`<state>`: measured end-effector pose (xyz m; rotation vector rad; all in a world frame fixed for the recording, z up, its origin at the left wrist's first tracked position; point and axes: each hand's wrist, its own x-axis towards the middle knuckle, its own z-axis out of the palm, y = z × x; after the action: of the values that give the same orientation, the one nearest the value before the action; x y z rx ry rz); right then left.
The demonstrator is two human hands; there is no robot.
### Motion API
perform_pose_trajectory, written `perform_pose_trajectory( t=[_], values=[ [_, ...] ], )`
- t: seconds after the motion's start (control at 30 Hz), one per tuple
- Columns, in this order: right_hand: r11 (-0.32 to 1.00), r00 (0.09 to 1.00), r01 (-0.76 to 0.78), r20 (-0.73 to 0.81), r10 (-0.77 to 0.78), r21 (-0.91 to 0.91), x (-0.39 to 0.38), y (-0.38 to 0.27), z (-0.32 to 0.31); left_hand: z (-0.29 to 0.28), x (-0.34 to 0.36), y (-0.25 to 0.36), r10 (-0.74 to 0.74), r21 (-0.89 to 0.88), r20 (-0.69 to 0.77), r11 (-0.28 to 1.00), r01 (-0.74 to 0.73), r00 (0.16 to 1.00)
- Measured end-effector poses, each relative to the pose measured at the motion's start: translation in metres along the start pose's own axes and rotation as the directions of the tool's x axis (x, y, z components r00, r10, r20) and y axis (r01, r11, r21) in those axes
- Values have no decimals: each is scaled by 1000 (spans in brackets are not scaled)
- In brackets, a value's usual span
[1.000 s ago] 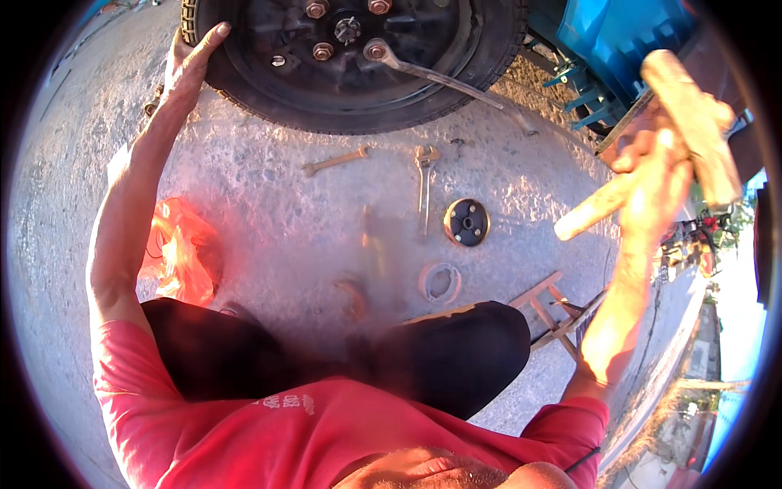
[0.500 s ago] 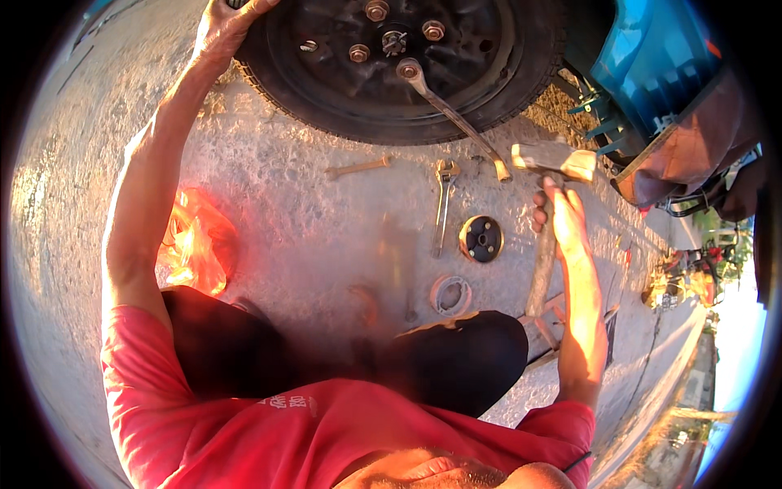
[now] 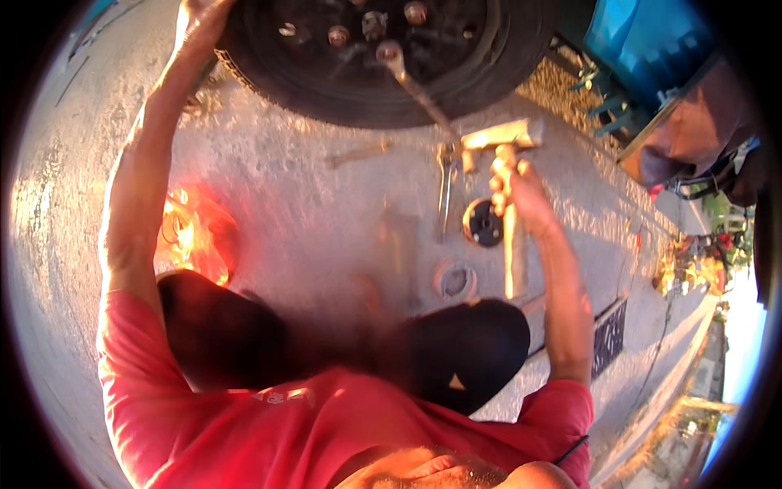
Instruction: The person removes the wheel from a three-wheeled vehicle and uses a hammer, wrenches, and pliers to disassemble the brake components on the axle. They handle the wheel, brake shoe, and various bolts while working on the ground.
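My left hand [image 3: 199, 23] grips the left edge of the black tyre [image 3: 285, 98], partly cut off at the top. A ring-ended wrench [image 3: 419, 90] sits on a nut of the dark wheel hub [image 3: 440, 41] and slants down rightward. My right hand [image 3: 513, 183] is closed round the handle of a hammer [image 3: 513, 257]; its pale head is beside the wrench's lower end, and I cannot tell whether they touch. Below lie an adjustable wrench [image 3: 445, 183], a blurred smaller wrench [image 3: 358, 155], a round black-and-brass part [image 3: 484, 222] and a pale ring [image 3: 454, 279].
An orange plastic bag [image 3: 199, 236] lies left of my knees on the concrete [image 3: 309, 212]. A blue vehicle body [image 3: 631, 45] with a brown sheet [image 3: 676, 130] stands upper right. A dark grating [image 3: 607, 338] is beside my right knee; motorcycles are blurred farther right.
My right hand has swung the hammer from raised at the upper right down and leftward to the wrench's lower end. My left hand stays at the tyre's edge.
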<state>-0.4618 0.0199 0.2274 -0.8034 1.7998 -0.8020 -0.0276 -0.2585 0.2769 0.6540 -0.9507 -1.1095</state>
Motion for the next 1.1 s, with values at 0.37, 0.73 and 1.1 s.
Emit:
perform_pose_trajectory(
  t=[0.37, 0.73, 1.1],
  values=[
    [957, 892, 126, -452, 6, 262, -55, 12, -80, 23, -26, -33, 96, 215, 274, 964, -159, 957],
    [998, 990, -45, -131, 50, 40, -12, 25, -2, 31, -22, -21, 14, 361, 25, 932, -22, 1000],
    [829, 998, 50, -59, -20, 557, 4, 97, -4, 20, -25, -11, 116, 362, 251, 909, -205, 961]
  ],
)
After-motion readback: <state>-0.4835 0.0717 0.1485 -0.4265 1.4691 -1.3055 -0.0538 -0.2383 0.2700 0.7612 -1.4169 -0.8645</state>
